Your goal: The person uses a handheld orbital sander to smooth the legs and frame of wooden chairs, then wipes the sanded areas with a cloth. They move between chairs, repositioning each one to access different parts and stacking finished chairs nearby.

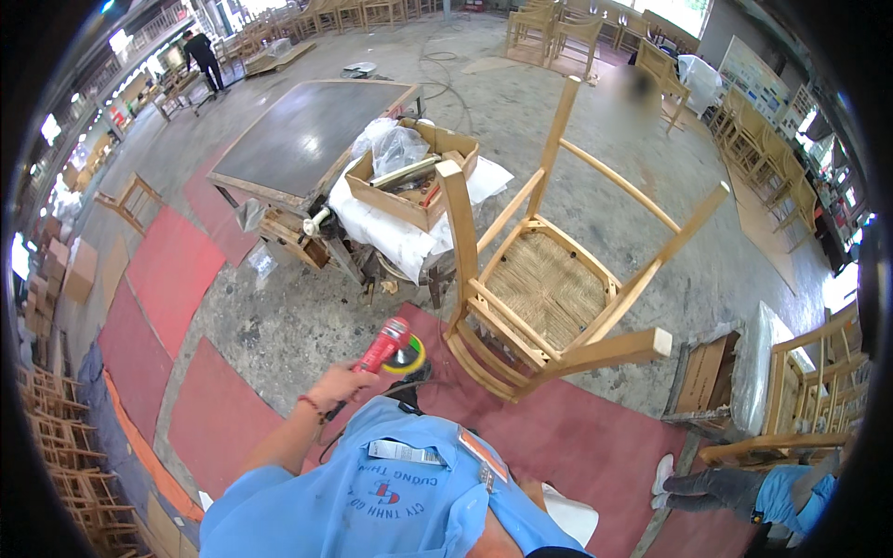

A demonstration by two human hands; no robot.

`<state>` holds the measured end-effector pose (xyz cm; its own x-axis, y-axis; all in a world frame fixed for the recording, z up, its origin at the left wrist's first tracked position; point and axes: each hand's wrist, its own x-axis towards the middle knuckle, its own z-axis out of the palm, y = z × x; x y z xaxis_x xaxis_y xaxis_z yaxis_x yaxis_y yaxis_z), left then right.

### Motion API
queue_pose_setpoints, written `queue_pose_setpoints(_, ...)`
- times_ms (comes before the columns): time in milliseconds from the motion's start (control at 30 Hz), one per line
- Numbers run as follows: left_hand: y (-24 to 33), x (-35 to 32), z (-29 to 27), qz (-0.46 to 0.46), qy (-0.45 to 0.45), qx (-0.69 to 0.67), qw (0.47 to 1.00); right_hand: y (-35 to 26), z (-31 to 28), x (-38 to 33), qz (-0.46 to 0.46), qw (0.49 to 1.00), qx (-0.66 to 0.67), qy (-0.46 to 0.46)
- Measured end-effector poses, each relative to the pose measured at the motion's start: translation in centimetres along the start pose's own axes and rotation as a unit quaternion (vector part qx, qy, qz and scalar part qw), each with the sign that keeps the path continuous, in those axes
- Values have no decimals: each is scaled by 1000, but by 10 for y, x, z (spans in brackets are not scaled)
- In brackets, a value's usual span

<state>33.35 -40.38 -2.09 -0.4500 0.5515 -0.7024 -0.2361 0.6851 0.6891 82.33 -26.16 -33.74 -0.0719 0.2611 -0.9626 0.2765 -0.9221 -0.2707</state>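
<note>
My left hand [342, 381] is closed round the rear of a red handheld power sander [383, 345] with a yellow-edged round pad, held out in front of my blue shirt. To its right, a wooden chair [549, 279] is tipped over with its legs pointing up and toward me. The underside of its woven seat [542, 284] shows, and its curved back slats are low down. The sander and chair are apart. My right hand [530, 489] is low beside my body, mostly hidden behind the shirt; its fingers do not show.
A dark-topped table [298, 130] stands ahead. Closer, a wooden box [419, 195] of tools and plastic sits on a white-covered bench. Red mats [177, 270] cover parts of the floor. At right are a co-worker's legs [712, 489] and more chairs [819, 381].
</note>
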Motion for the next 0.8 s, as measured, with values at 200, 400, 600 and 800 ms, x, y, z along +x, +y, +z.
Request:
queue_pose_setpoints(200, 66, 7, -62, 148, -33, -387, 909, 11, 13, 32, -2, 997, 52, 56)
queue_pose_setpoints(400, 204, 147, -89, 308, -116, -434, 838, 7, 85, 29, -50, 984, 137, 99)
queue_pose_setpoints(600, 337, 305, -98, 418, 18, -96, 903, 7, 182, 7, -54, 972, 176, 146)
queue_pose_setpoints(800, 361, 413, -71, 515, 199, 197, 810, 43, 241, -41, -16, 947, 241, 210)
